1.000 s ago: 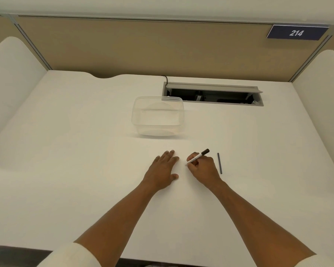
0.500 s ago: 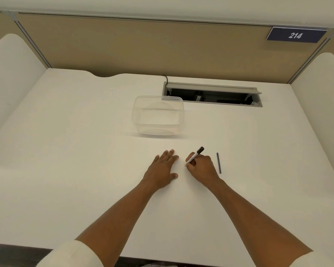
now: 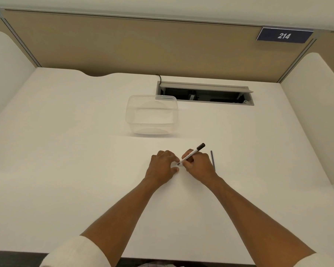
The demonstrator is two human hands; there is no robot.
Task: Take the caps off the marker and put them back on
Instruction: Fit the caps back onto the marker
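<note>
Item: marker [image 3: 191,154], white barrel, black cap [image 3: 201,146] seated on the far end; near tip dark and apparently bare, though too small to be certain. Held tilted, near tip lowered toward the surface [image 3: 66,170], far end raised up and to the right.

Right hand [image 3: 198,165]: closed round the barrel in a writing grip, fingers pressed together about the middle of the marker.

Left hand [image 3: 163,166]: rested on the surface just beside the near tip, fingers curled and drawn together; whether a small cap is pinched in them cannot be told.

Also present: a thin dark stick-like piece [image 3: 212,159], laid flat just right of the right hand, identity unclear; a clear plastic container [image 3: 151,114], apparently empty, set well beyond the hands; an open cable hatch [image 3: 204,93] behind it; a placard marked 214 [image 3: 283,35] on the partition.

Step in hand, as judged: the near end is being capped or uncapped. For clean work, the barrel is best kept steady by the right hand, the cap kept in line with the barrel's axis, and pressure applied straight along it, not at an angle, until seated; the far cap is best left undisturbed meanwhile
</note>
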